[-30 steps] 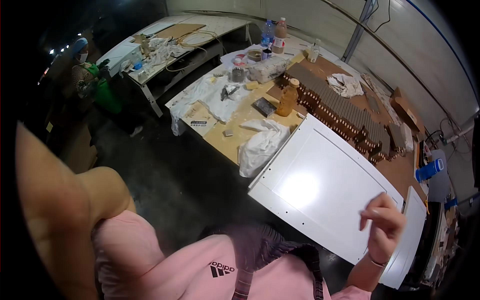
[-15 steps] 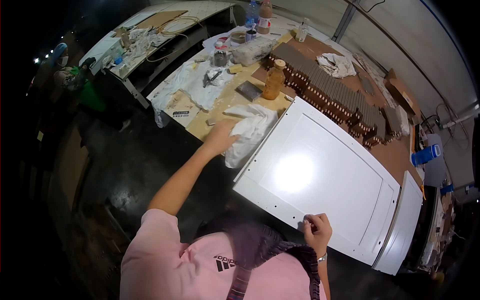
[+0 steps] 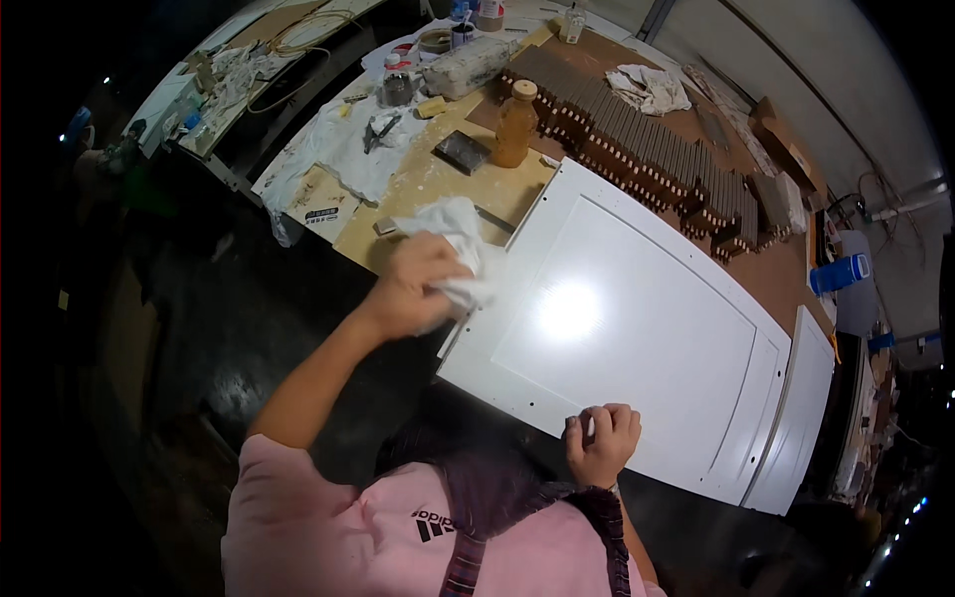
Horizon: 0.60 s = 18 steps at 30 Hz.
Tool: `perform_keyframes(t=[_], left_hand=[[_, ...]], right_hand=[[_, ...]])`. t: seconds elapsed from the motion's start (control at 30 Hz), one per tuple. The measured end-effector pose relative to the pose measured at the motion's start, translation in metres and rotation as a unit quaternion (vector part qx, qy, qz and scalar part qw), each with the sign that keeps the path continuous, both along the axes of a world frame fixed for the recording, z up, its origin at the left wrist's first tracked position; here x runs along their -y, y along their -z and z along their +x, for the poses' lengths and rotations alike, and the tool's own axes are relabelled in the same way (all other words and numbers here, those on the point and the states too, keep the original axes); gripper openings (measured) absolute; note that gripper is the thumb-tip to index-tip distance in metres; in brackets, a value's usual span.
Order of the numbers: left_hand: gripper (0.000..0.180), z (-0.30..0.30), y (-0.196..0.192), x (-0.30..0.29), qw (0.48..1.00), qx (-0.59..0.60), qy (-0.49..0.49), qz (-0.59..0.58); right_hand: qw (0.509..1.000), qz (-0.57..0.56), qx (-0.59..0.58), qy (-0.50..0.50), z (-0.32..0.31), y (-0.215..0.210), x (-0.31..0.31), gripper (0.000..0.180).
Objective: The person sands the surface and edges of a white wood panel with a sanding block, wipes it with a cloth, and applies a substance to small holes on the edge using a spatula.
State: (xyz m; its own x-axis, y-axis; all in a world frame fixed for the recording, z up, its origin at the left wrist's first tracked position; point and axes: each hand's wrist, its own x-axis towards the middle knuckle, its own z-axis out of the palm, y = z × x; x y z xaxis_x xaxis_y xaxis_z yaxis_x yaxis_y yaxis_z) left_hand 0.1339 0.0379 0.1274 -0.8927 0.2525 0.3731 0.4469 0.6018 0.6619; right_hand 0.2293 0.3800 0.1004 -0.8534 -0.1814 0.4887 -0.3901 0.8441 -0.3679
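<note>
My left hand (image 3: 410, 287) is closed around a bunched white cloth (image 3: 453, 221), at the left edge of a white panel that looks like a cabinet door (image 3: 637, 338). Some of the cloth overlaps the panel's edge; motion blurs both slightly. The panel has a recessed middle and small dark holes along its border. At its near edge, my right hand (image 3: 605, 445) rests with curled fingers around something small that I cannot make out. A dark flat block (image 3: 463, 152) and a bottle of amber liquid (image 3: 517, 124) stand beyond the cloth.
Rows of brown strips (image 3: 637, 159) lie behind the panel. A second white panel (image 3: 796, 418) sits at its right. White rags (image 3: 333, 149), a jar (image 3: 396, 85) and a wrapped block (image 3: 473, 68) crowd the far left. A blue jug (image 3: 841, 274) is at the right.
My left hand has lifted and gathered the cloth, bringing it up to the panel's left edge. My right hand stays at the near edge, its fingers turned a little. The view has shifted slightly.
</note>
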Motion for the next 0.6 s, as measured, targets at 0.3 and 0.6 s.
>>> perform_keyframes(t=[0.3,0.6], left_hand=[[0.020,-0.177,0.077,-0.029,0.995,-0.017,0.068,0.078],[0.020,-0.027,0.122,0.074,0.925,0.225,0.156,0.262]], right_hand=[[0.991,0.017,0.027,0.133,-0.021,0.008,0.040,0.025],[0.970,0.031,0.026,0.239,-0.023,0.011,0.047,0.026]])
